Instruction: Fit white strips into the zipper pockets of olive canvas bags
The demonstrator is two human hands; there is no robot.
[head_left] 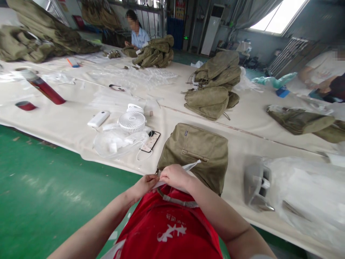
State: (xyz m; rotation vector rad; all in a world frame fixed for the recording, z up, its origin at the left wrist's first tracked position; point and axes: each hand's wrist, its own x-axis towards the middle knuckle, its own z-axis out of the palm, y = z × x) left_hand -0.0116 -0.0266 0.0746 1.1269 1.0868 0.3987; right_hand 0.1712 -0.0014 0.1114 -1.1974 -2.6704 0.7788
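An olive-green bag (205, 144) with a short zip and a small dark label lies flat at the table's front edge. Over its lower left corner my left hand (148, 181) and my right hand (174, 175) meet, both with fingers closed. Between them they pinch a thin white strip (192, 165), whose free end sticks out to the right over the bag. A red apron with a white print covers my front, just below the hands.
Left of the bag are a phone (151, 141), a white fan (132, 121), a power bank (98, 118) and a red flask (48, 90). More olive bags (215, 79) lie behind. A clear box (256, 183) and plastic bags (309, 190) are right. Two people sit farther off.
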